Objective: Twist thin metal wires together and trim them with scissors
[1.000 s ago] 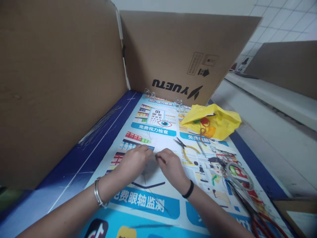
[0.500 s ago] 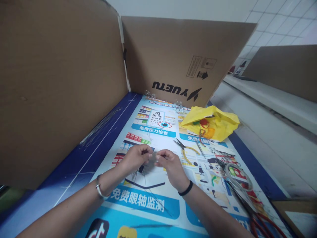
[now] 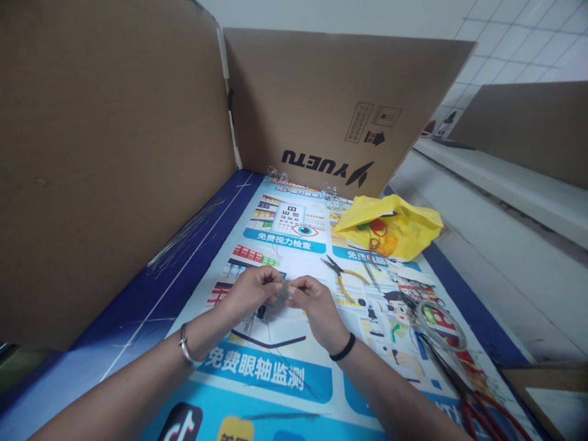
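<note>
My left hand (image 3: 255, 293) is closed in a pinch over the printed poster sheet (image 3: 303, 263). Facing it across a small gap, my right hand (image 3: 318, 306) pinches too, thumb against fingertips. What lies between the fingers is too small to make out. Thin wires (image 3: 249, 324) show just below my left hand; whether they are held or lie on the sheet I cannot tell. Yellow-handled pliers (image 3: 342, 278) lie with jaws apart just beyond my right hand, beside a pair of tweezers (image 3: 371, 275).
Right of the pliers are a yellow bag (image 3: 413, 229) with coloured thread, a wire coil (image 3: 463, 340) and red-handled scissors (image 3: 473, 404). Loose wires (image 3: 184, 236) lie at left. Cardboard walls (image 3: 124, 153) stand left and behind. Clear wire-like pieces (image 3: 329, 196) sit at the back.
</note>
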